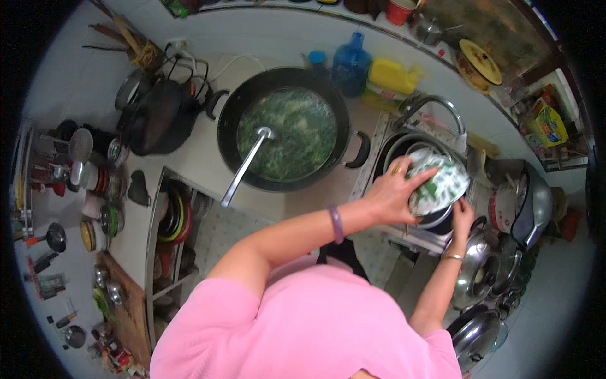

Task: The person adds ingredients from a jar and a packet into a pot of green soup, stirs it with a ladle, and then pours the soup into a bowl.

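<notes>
Over the sink (378,156) on the right, my left hand (390,192) grips a white bowl with a green pattern (438,187), fingers spread across its upper side. My right hand (461,218) is at the bowl's lower right edge, its fingertips partly hidden, so its hold is unclear. Dark and metal vessels lie in the sink under the bowl. To the left stands a large black two-handled wok (225,156) full of green leafy soup (293,137). A metal ladle (244,170) rests in it, its handle over the near rim.
A curved faucet (440,102) arches behind the bowl. Behind the wok stand a blue plastic jug (350,64) and a yellow jug (393,78). A dark pan (161,118) is left of the wok. Metal pot lids (478,265) stand right of my right forearm. A wooden cutting board (125,303) lies lower left.
</notes>
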